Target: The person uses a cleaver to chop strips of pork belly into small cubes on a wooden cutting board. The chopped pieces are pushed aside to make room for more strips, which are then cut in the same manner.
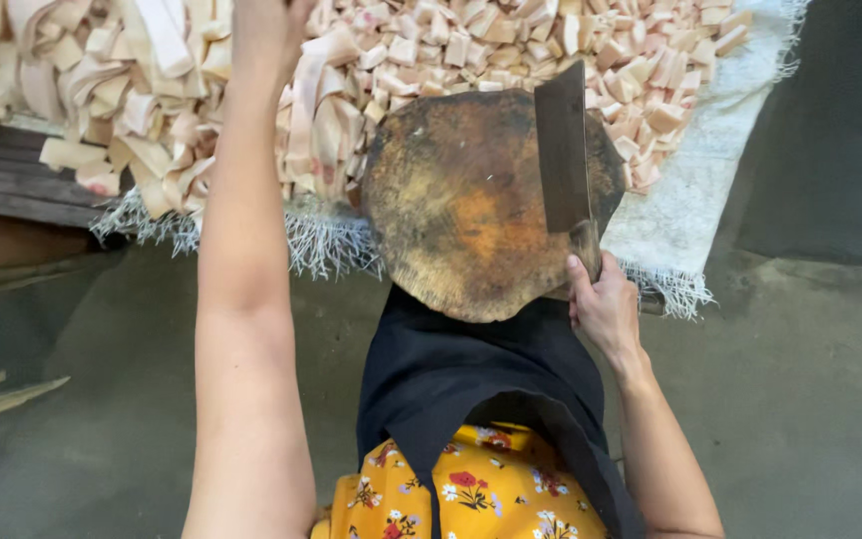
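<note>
There is a single view, from a camera worn on the person's head. It looks steeply down and a little forward, over the lap and both forearms, and sits close to the work. The round, dark-stained wooden chopping block fills the middle of the frame, just beyond the knees. The heap of pale cut strips and cubes on the frayed white woven mat runs off the upper edge. The grey concrete floor takes up the lower corners and both sides.
</note>
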